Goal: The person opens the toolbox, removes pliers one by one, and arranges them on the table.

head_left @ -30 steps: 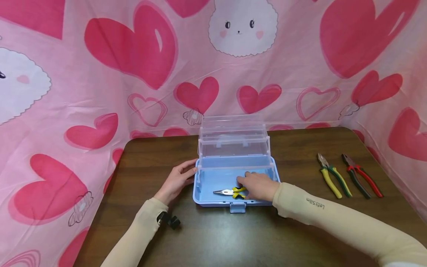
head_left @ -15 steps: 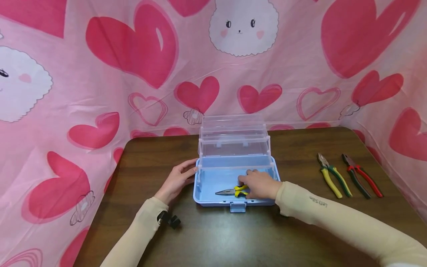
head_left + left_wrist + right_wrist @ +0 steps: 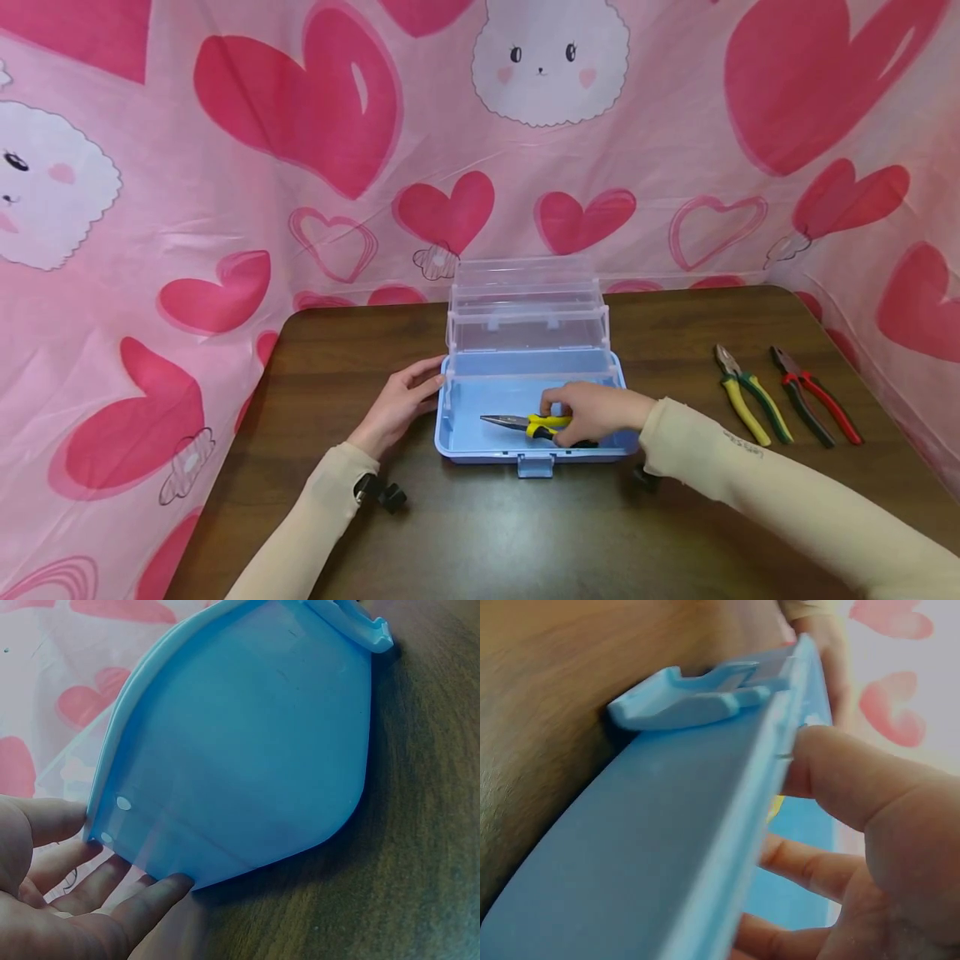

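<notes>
Inside the light-blue toolbox (image 3: 480, 456), my right hand (image 3: 596, 411) holds needle-nose pliers (image 3: 517, 423) by their yellow-and-black handles. Their metal tip points left, over the box floor. In the right wrist view the front wall hides the fingertips and most of the pliers. At the box's back left corner my left hand (image 3: 401, 404) rests its fingers and thumb on the outside. The left wrist view shows these fairly straight fingers (image 3: 154, 907) touching the edge of the side wall (image 3: 247, 750).
The toolbox's clear lid and trays (image 3: 528, 304) stand raised behind it. On the table's right lie combination pliers with yellow-green handles (image 3: 744, 396) and pliers with red-black handles (image 3: 813, 396). A front latch (image 3: 536, 467) hangs down. A pink heart-print cloth (image 3: 510, 150) surrounds the table.
My right hand has shifted slightly right and its grip on the handles shows more plainly. The needle-nose pliers have turned, their tip now higher in the view. The left hand stays in place.
</notes>
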### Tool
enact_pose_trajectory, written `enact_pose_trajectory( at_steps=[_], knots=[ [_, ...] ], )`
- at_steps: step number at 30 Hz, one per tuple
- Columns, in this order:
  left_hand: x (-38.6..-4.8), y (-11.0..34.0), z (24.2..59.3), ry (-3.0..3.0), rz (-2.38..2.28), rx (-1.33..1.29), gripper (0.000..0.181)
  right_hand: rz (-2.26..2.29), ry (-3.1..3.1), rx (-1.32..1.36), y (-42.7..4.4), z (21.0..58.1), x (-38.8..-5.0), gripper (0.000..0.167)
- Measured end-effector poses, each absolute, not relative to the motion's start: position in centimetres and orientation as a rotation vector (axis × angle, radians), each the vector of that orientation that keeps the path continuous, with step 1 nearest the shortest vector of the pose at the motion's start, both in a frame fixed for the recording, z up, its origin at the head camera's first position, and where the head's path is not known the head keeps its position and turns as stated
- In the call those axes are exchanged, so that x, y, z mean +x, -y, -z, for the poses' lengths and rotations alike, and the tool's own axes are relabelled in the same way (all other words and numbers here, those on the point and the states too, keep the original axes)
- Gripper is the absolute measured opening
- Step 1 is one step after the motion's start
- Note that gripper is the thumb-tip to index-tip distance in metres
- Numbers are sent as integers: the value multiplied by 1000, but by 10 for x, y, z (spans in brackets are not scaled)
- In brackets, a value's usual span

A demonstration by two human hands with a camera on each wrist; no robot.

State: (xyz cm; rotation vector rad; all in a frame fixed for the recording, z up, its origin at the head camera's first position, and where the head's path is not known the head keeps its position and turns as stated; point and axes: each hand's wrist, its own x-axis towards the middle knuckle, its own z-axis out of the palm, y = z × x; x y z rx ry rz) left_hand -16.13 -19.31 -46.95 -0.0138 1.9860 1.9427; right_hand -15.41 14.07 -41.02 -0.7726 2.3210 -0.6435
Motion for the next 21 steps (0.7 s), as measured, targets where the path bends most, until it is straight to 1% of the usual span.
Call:
enact_pose_trajectory(
  at_steps=[8,21],
  knots=[
    [-161,193,470,-1986,-1943,-22,51,734,-2256,-780,-152,397,-155,31],
    [-162,193,471,-1967,-1954,-35,51,730,-2330,-780,-170,373,-147,31]
  ],
)
